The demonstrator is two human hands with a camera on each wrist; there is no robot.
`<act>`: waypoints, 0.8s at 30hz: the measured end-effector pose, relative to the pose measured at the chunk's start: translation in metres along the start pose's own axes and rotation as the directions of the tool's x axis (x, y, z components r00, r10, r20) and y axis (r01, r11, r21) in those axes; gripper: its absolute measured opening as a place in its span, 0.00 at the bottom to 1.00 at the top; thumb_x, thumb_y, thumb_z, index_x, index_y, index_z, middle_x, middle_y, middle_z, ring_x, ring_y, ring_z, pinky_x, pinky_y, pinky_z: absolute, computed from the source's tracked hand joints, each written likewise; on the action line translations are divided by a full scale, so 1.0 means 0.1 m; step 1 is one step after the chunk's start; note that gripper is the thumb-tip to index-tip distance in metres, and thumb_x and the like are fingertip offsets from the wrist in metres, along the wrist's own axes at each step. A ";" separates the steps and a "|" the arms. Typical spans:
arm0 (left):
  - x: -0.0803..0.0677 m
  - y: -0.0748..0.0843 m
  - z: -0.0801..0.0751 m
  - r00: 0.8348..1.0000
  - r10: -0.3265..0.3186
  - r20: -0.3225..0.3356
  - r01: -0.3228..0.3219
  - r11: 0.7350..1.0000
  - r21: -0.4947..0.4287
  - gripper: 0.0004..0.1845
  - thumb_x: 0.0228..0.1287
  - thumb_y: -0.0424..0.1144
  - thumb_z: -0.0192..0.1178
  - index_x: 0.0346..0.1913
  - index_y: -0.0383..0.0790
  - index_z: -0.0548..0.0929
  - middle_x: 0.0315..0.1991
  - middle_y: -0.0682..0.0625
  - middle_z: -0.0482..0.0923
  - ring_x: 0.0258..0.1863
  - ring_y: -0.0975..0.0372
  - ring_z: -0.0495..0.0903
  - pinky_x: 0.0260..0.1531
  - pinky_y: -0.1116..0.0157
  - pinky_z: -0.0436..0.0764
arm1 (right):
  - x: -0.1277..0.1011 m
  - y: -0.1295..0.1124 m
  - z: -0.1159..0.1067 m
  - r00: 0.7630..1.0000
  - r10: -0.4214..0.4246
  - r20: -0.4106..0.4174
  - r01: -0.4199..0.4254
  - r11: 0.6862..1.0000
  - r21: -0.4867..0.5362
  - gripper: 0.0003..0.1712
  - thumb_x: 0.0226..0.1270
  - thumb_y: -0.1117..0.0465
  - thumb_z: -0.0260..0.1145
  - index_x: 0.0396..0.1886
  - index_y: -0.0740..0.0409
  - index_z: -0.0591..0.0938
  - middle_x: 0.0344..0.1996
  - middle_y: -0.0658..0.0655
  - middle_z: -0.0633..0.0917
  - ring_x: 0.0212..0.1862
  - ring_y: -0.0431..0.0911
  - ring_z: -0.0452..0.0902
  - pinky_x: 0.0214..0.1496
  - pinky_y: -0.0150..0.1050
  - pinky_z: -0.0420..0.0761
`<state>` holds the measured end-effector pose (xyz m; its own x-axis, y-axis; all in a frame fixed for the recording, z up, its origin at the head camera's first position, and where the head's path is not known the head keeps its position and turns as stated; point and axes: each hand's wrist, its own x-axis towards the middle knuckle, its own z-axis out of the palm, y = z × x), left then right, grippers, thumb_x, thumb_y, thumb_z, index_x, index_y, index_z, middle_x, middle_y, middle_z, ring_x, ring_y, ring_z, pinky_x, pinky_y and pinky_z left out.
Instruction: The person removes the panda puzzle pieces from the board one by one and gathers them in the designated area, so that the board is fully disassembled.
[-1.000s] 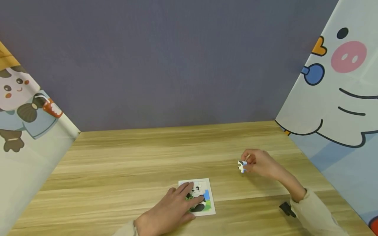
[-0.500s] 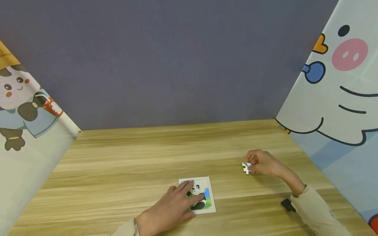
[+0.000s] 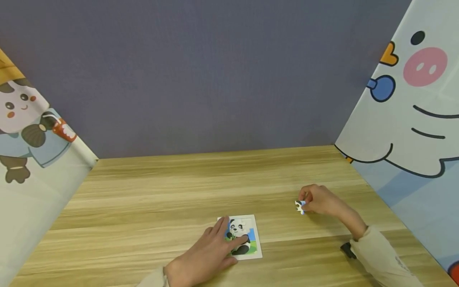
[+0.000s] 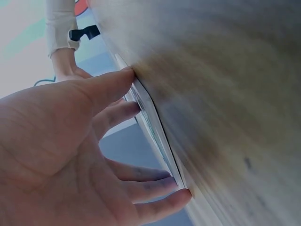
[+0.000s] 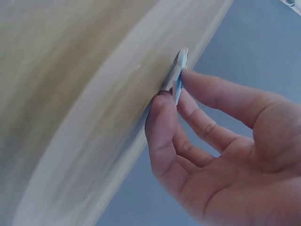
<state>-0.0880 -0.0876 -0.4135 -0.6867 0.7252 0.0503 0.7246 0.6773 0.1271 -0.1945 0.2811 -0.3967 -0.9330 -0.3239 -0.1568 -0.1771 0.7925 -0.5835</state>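
A square panda jigsaw puzzle [image 3: 254, 239] in a white frame lies on the wooden table, with a pale patch at the picture's upper right. My left hand [image 3: 206, 253] rests across its left side, fingers spread and fairly straight. One fingertip lies on the panda's body, and the thumb [image 4: 110, 84] touches the frame's near edge. Farther right, my right hand [image 3: 319, 199] pinches a puzzle piece [image 3: 299, 207], white, black and blue, between thumb and fingers. Seen in the right wrist view, the puzzle piece [image 5: 178, 77] is tilted on edge close over the tabletop.
A small black object [image 3: 347, 250] shows beside the right sleeve [image 3: 381, 255]. The wooden table [image 3: 143, 199] ends at a dark grey back wall [image 3: 215, 79]. Cartoon-printed panels [image 3: 405, 119] stand along its left and right sides.
My left fingers have shifted left on the puzzle, uncovering more of the panda's face. The right hand has moved slightly right and nearer with the puzzle piece, turning it a little.
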 end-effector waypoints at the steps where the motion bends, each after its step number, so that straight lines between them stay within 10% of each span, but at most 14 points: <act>1: 0.00 0.00 0.00 1.000 -0.001 0.004 0.001 1.000 0.002 0.29 0.70 0.54 0.59 0.72 0.61 0.69 0.70 0.26 0.60 0.69 0.38 0.64 0.55 0.45 0.77 | 0.00 -0.01 0.00 1.000 -0.001 -0.001 0.001 1.000 -0.006 0.10 0.56 0.71 0.73 0.37 0.61 0.82 0.25 0.52 0.80 0.26 0.44 0.75 0.29 0.40 0.76; 24: -0.14 -0.12 -0.04 0.999 0.004 0.035 -0.003 0.999 -0.054 0.27 0.74 0.53 0.54 0.74 0.60 0.68 0.74 0.32 0.58 0.72 0.40 0.60 0.58 0.41 0.74 | -0.05 -0.19 0.10 0.998 -0.028 -0.047 0.019 0.986 -0.166 0.12 0.55 0.74 0.71 0.37 0.61 0.80 0.27 0.52 0.76 0.30 0.45 0.70 0.32 0.41 0.73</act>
<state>-0.0871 -0.1061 -0.4117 -0.6811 0.7320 0.0164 0.7222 0.6679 0.1799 -0.1828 0.2624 -0.3930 -0.9416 -0.3207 -0.1027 -0.2447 0.8610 -0.4458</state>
